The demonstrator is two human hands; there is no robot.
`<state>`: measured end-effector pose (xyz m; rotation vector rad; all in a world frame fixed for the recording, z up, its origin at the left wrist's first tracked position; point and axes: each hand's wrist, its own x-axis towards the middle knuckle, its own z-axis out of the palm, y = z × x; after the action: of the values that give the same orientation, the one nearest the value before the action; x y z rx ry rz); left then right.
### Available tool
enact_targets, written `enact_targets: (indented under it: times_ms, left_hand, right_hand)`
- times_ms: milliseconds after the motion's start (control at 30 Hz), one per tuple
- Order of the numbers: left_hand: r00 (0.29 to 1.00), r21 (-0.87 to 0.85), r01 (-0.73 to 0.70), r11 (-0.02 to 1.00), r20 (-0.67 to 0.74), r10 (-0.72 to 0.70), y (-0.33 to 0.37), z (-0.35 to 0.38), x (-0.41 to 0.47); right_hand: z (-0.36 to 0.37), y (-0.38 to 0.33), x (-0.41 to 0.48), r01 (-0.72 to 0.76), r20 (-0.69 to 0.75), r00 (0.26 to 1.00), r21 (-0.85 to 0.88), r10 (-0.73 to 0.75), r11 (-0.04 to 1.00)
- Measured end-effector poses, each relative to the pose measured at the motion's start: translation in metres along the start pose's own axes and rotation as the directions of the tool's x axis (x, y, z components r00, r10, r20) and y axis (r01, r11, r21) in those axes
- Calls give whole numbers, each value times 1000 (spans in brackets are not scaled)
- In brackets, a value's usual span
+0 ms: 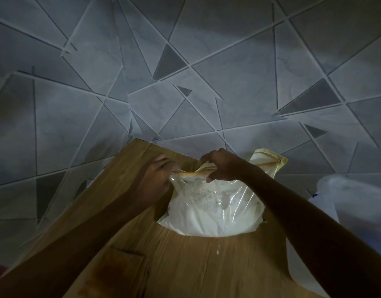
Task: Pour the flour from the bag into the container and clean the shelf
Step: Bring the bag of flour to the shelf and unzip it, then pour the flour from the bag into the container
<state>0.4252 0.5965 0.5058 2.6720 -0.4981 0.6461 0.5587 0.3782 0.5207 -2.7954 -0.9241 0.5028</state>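
In dim light, a left hand point(156, 179) and right hand point(225, 166) each pinch the flour bag point(206, 214) top on a wooden shelf point(185, 267) below a grey geometric-tiled wall point(185, 61).

The flour bag point(209, 214) fills the far middle of the shelf point(163, 265) before the tiled wall point(185, 82), a translucent container point(353, 201) crowds the right edge, near and left boards lie open.

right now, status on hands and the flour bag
Left hand and right hand both pinch top edge of flour bag. Bag sits on shelf, flour inside, not yet poured. Container at right; small flour spill near bag.
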Motion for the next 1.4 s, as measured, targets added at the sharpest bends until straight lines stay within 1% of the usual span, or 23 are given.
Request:
enact_targets:
  times_ms: [133,233,333,467,567,600,633,700,733,767,800,833,900,933,1000,1033,1100,1200,1267,1333,1400]
  left_hand:
    - [999,-18,34,999,1,-34,-1,5,-2]
    - [999,-8,38,999,-22,-38,1,6,-3]
    - [998,-12,38,999,-49,-38,4,5,-4]
    - [997,-42,28,999,-68,-31,6,5,-8]
    - [999,-48,-14,999,-53,12,4,7,-10]
    - [997,-83,-15,996,-73,9,3,8,-11]
    - [994,-151,16,988,-106,-33,3,10,-12]
    - [965,-339,140,930,-166,-205,7,15,-18]
    - [935,-440,202,875,-179,-306,10,19,-22]
    - [899,-535,269,801,-159,-408,11,25,-27]
    - [861,-615,339,712,-101,-498,13,30,-32]
    - [824,-677,412,610,-8,-566,12,36,-37]
    - [765,-741,520,425,182,-618,9,50,-46]
    - [751,-753,550,361,257,-609,9,55,-50]
    - [740,-762,581,286,348,-575,10,62,-55]
    - [741,-767,580,273,359,-567,11,65,-57]
    - [749,-763,580,287,359,-557,11,70,-57]
    - [722,-747,601,285,354,-595,11,80,-53]
    - [679,-731,634,252,370,-635,13,82,-52]
    - [630,-693,688,217,422,-652,16,83,-54]
    - [597,-628,741,238,452,-663,10,93,-63]
  right_hand:
    - [6,0,-10,9,-15,1000,-11,-10,1000]
    - [9,-1,-15,-18,44,999,-14,19,1000]
    - [13,-2,-16,-46,62,997,-39,49,998]
    - [17,0,-18,-62,-4,998,-35,62,997]
    - [23,3,-20,-73,-74,995,-42,69,996]
    - [26,4,-21,-78,-88,993,-39,75,996]
    - [29,5,-21,-83,-104,991,-37,79,996]
    - [31,4,-22,-83,-129,989,-40,78,996]
    - [32,3,-23,-86,-137,987,-37,80,996]
    - [33,2,-25,-87,-144,986,-39,81,995]
    - [33,2,-25,-86,-154,985,-35,80,996]
    - [32,1,-27,-90,-157,984,-24,86,996]
    - [31,-1,-33,-106,-177,979,-7,103,994]
    - [30,-2,-36,-107,-199,975,-18,101,994]
    - [31,-4,-41,-108,-259,962,-64,88,992]
    - [32,-5,-45,-110,-296,952,-82,81,991]
    - [37,-5,-49,-114,-373,925,-70,80,991]
    - [45,-6,-49,-165,-449,885,-48,126,985]
    - [49,-7,-46,-162,-501,857,-38,122,986]
    - [51,-8,-43,-146,-557,824,-28,106,989]
    - [51,-6,-40,-117,-604,792,-4,91,993]
